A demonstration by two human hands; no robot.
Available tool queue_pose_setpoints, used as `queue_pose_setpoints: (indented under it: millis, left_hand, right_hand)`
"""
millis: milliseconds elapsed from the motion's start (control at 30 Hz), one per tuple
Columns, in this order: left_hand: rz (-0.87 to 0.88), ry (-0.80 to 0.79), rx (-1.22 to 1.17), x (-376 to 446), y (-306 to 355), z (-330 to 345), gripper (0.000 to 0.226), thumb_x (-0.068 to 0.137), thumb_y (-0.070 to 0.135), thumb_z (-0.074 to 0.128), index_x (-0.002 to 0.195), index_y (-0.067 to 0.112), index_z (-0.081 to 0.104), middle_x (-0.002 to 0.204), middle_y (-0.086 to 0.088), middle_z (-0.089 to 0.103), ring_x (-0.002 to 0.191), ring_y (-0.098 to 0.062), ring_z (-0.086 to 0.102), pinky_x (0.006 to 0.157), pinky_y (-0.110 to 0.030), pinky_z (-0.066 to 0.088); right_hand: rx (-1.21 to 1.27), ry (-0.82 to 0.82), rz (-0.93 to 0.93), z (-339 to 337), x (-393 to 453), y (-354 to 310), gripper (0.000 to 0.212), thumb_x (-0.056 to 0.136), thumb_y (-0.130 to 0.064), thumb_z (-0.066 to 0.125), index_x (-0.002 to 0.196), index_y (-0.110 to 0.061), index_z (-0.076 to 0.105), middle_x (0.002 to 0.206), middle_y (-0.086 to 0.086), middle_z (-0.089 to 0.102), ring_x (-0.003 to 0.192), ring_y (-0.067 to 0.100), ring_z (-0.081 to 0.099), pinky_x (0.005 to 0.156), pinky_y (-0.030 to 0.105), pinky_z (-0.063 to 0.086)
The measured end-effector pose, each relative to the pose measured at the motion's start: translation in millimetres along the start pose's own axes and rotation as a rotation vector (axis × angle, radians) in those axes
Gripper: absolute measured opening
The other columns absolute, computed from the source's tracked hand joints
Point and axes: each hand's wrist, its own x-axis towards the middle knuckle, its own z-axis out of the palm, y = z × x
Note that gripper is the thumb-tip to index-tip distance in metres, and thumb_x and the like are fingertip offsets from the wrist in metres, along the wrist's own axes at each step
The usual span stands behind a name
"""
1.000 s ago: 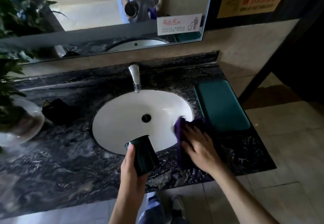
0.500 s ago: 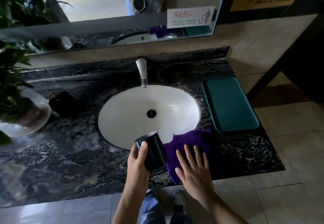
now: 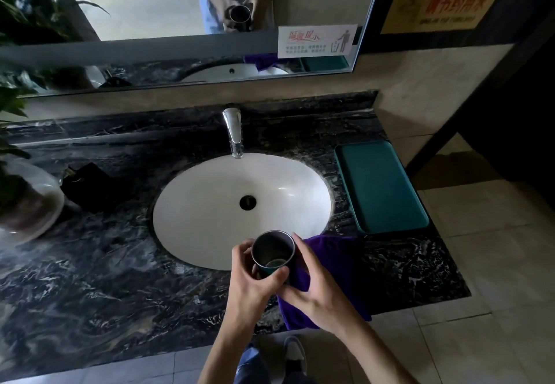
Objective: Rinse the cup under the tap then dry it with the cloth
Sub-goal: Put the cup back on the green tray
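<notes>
Gripping the cup (image 3: 272,254) in both hands' fingers (image 3: 240,256), we risk dropping it if wet. The cloth (image 3: 330,266) overhangs the tabletop (image 3: 90,278) and could slide off.

The hands (image 3: 258,281) hide the cup's (image 3: 272,253) lower body; the left edge crops the plant pot (image 3: 27,206).

Washroom vanity, dim light, viewed from above.
Dark veined marble counter (image 3: 90,278) held a white oval basin (image 3: 210,203); a wide mirror (image 3: 150,8) hung on the beige wall (image 3: 420,77) behind. A teal tray (image 3: 381,185) lay at the counter's right end, a potted plant (image 3: 18,131) stood at its left. A yellow sign (image 3: 441,8) was mounted right of the mirror. Pale floor tiles (image 3: 495,263) spread beyond.
</notes>
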Motion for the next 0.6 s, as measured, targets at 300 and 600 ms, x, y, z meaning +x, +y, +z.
queue_pose_setpoints:
  millis: [300,600]
  left_hand:
    - [0.064,-0.119,0.058,33,9,-2,0.066,0.067,0.02,0.086,0.121,0.027,0.049,0.121,-0.006,0.064,0.107,-0.006,0.07,0.091,-0.028,0.058]
    - [0.075,-0.203,0.252,65,-3,19,0.077,0.076,0.07,0.071,0.141,0.049,0.037,0.15,0.027,0.043,0.139,0.017,0.036,0.115,-0.019,0.032]
  right_hand:
    - [-0.031,0.244,-0.017,10,36,-15,0.076,0.081,-0.003,0.082,0.146,-0.02,0.045,0.138,-0.007,0.061,0.125,-0.006,0.058,0.102,0.013,0.047]
    - [0.027,0.392,0.006,-45,58,-4,0.075,0.071,-0.035,0.092,0.134,-0.033,0.052,0.128,-0.011,0.067,0.118,0.0,0.063,0.101,0.025,0.051]
